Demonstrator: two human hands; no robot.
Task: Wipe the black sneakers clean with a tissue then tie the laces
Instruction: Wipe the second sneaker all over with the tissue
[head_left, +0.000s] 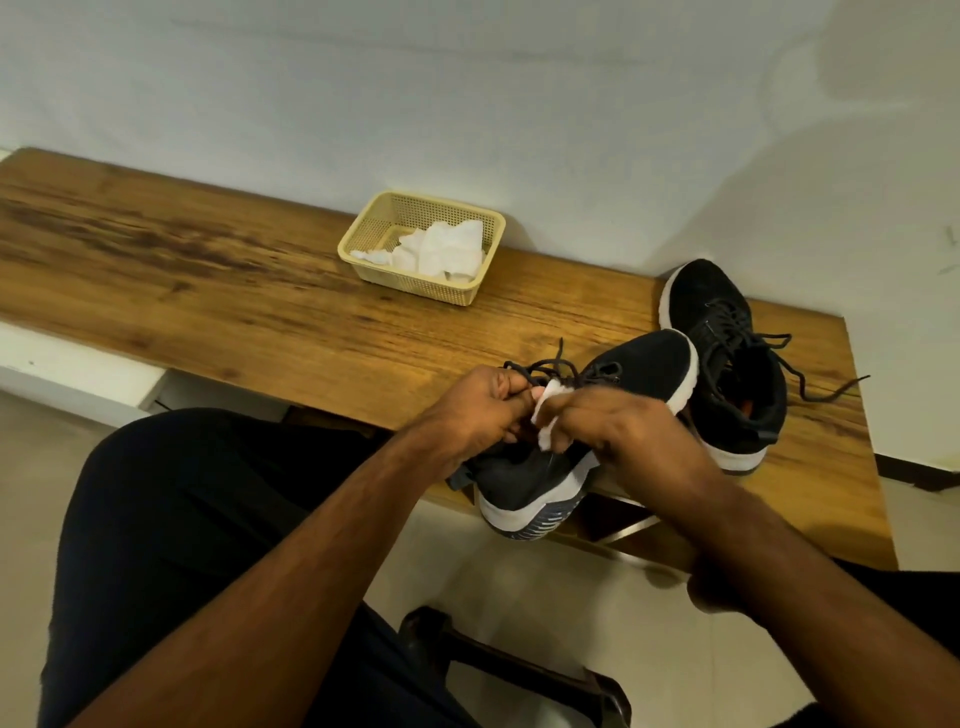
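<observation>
A black sneaker with a white sole (644, 364) is tilted up at the near edge of the wooden table (218, 291), heel toward me. My left hand (478, 410) grips its collar and laces from the left. My right hand (618, 421) holds a small folded white tissue (545, 415) against the sneaker's tongue area. The second black sneaker (727, 358) stands on the table to the right, with its laces (810, 379) loose and trailing over the wood.
A cream plastic basket (374, 228) with crumpled white tissues (447, 249) sits at the back of the table by the white wall. My dark-trousered legs and a chair base (467, 654) are below, on a pale tiled floor.
</observation>
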